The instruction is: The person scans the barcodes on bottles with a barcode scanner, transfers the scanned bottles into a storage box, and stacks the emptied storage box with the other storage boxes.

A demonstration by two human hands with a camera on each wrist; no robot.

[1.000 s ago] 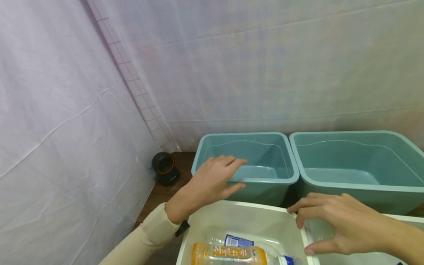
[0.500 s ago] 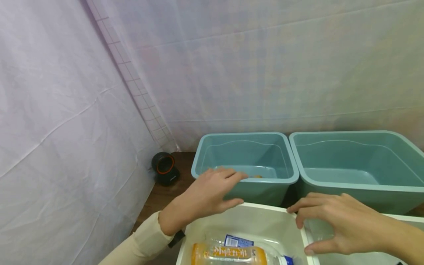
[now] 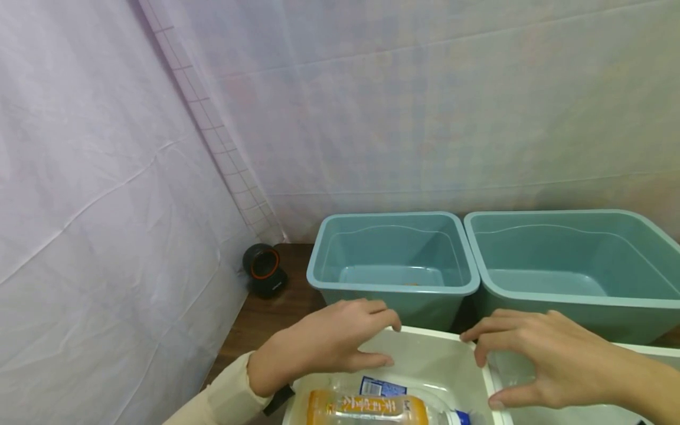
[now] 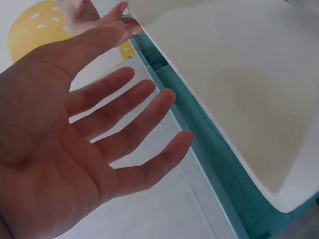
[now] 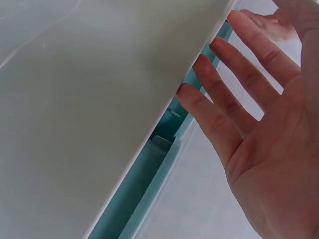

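Observation:
A clear bottle with an orange label [image 3: 366,408] lies on its side in a white bin [image 3: 425,334] at the bottom of the head view. My left hand [image 3: 390,341] hovers over that bin's far left rim, fingers loosely bent and holding nothing. In the left wrist view the left hand [image 4: 129,114] shows a bare palm with spread fingers. My right hand [image 3: 480,369] is spread above the white bin's right rim and grips nothing. The right wrist view shows the right hand [image 5: 234,99] with straight fingers beside the white bin wall [image 5: 99,99].
Two teal bins stand side by side behind the white one, the left teal bin [image 3: 393,287] and the right teal bin [image 3: 563,298]. A black round device with an orange ring [image 3: 264,270] sits on the brown table at the left. Pale cloth walls close in the left and back.
My left hand has drawn back from the left teal bin's front rim to the white bin's far rim. The right hand has stayed in place.

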